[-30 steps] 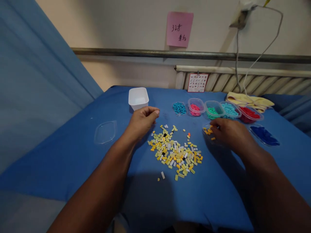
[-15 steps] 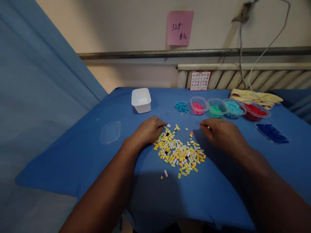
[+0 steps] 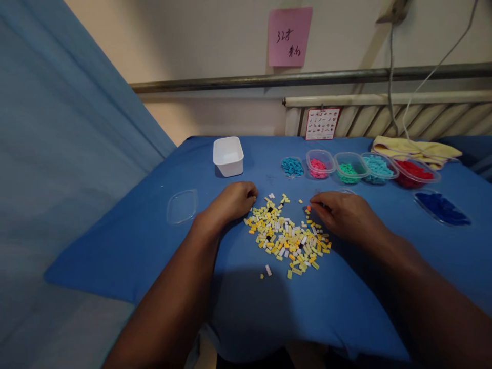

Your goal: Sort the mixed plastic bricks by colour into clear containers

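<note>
A loose pile of small yellow, orange and white bricks lies on the blue table. My left hand rests at the pile's upper left edge with its fingers curled under, and I cannot see what they hold. My right hand lies palm down at the pile's upper right edge, fingertips drawn together by an orange brick. A clear tub is mostly hidden behind this hand.
A white square tub stands at the back. A row of clear tubs holds blue, pink, green, teal and red bricks. Dark blue bricks lie on a lid at right. A clear lid lies at left.
My left hand came down from mid-table to the pile's upper left edge. My right hand moved left from the clear tub to the pile's upper right edge.
</note>
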Available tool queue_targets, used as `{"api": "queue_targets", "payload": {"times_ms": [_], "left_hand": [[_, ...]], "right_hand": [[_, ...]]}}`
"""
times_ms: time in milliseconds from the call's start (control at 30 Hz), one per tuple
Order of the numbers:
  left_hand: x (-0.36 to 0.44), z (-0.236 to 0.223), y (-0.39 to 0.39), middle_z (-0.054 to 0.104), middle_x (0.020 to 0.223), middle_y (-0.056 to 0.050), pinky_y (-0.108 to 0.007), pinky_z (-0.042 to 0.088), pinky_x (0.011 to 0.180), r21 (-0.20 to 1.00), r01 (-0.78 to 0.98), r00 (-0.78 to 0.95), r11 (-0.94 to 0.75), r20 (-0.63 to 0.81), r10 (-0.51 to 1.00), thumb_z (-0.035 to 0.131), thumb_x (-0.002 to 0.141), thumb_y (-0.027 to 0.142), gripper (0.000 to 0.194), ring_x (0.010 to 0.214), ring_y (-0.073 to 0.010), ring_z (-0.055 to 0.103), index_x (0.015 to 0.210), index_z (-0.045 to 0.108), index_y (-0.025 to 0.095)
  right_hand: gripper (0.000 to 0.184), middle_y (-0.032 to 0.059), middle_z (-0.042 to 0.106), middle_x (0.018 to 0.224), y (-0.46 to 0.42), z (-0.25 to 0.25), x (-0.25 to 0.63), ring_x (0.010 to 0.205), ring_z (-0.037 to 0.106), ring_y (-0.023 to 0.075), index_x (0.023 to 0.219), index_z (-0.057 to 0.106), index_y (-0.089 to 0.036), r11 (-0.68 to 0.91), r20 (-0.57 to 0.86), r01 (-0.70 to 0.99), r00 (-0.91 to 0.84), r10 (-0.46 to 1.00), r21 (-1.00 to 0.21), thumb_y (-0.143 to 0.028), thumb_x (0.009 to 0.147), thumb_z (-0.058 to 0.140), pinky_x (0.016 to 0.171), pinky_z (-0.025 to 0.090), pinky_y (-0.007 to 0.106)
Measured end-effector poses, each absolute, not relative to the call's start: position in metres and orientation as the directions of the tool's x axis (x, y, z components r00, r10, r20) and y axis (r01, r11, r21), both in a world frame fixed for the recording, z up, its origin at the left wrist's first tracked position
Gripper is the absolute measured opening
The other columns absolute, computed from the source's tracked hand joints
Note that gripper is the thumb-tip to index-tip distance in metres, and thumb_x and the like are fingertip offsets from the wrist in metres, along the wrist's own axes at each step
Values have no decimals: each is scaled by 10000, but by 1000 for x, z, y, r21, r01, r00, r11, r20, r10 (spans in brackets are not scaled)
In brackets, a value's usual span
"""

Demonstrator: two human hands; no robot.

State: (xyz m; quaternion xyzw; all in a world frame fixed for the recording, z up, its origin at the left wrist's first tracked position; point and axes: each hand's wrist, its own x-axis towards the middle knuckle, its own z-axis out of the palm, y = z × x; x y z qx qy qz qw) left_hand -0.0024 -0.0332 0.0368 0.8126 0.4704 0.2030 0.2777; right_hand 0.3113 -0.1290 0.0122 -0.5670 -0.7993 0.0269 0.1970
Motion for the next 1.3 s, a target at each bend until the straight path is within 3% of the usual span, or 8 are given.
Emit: {"api": "queue_targets", "payload": {"times_ms": [100, 267, 433, 633, 867, 1067, 1167, 1300], "left_hand": [[-7, 41, -33, 716, 757, -39, -292, 370, 645, 625, 682, 465, -381, 32, 885, 680, 810, 170, 101, 685, -186, 574, 845, 763, 216], [-11, 54, -36, 762, 914, -37, -297, 448, 705, 477, 775, 528, -414, -130, 839, 633, 822, 189, 192, 786, -191, 655, 960, 766, 198], [-8, 57, -42, 774, 963, -42, -309, 466, 741, 423, 763, 589, -488, -145, 795, 576, 826, 137, 263, 804, -188, 666, 994, 766, 207], [-4, 54, -43, 768, 900, -35, -308, 437, 689, 404, 780, 567, -477, -136, 812, 577, 813, 136, 277, 738, -180, 647, 1004, 764, 211], [-10, 59, -47, 767, 883, -23, -292, 426, 666, 442, 775, 569, -451, -180, 802, 595, 785, 142, 259, 736, -178, 640, 968, 762, 218], [-9, 62, -54, 749, 853, -30, -302, 406, 658, 401, 777, 584, -485, -171, 794, 611, 790, 139, 200, 703, -177, 608, 908, 755, 211], [-3, 61, -55, 727, 812, -27, -293, 405, 649, 513, 742, 556, -432, -109, 824, 650, 800, 163, 138, 692, -167, 598, 886, 750, 201], [23, 58, -66, 707, 804, -22, -265, 445, 653, 898, 397, 530, -191, -54, 846, 781, 819, 294, 178, 695, -138, 609, 943, 753, 169]], "right_hand": [[223, 77, 812, 940, -130, 13, 311, 821, 724, 257, 1020, 789, -241, 358, 287, 895, -282, 915, -265, -320, 1023, 581, 690, 423, 356], [240, 72, 814, 949, -130, 15, 310, 839, 736, 259, 1054, 781, -229, 360, 282, 899, -288, 915, -251, -332, 1047, 564, 695, 429, 354], [242, 72, 824, 996, -130, 15, 309, 871, 749, 259, 1083, 783, -236, 372, 277, 888, -298, 914, -271, -325, 1052, 561, 717, 451, 354], [240, 71, 827, 1011, -133, 16, 302, 875, 756, 254, 1095, 784, -229, 398, 312, 860, -302, 901, -319, -308, 1052, 562, 735, 468, 354], [221, 58, 822, 955, -134, 12, 299, 841, 756, 248, 1039, 777, -232, 414, 286, 861, -334, 898, -295, -329, 1061, 579, 702, 440, 345], [200, 66, 832, 1000, -134, 10, 298, 839, 769, 255, 1051, 784, -232, 428, 310, 851, -337, 889, -303, -293, 1051, 593, 684, 469, 347], [187, 81, 830, 1029, -136, 12, 292, 883, 775, 256, 1077, 777, -220, 477, 399, 811, -336, 853, -338, -264, 1051, 597, 739, 519, 352], [214, 72, 799, 1037, -143, 16, 277, 878, 753, 220, 1235, 717, -211, 588, 539, 682, -326, 777, -435, -282, 1041, 660, 785, 561, 339]]}}
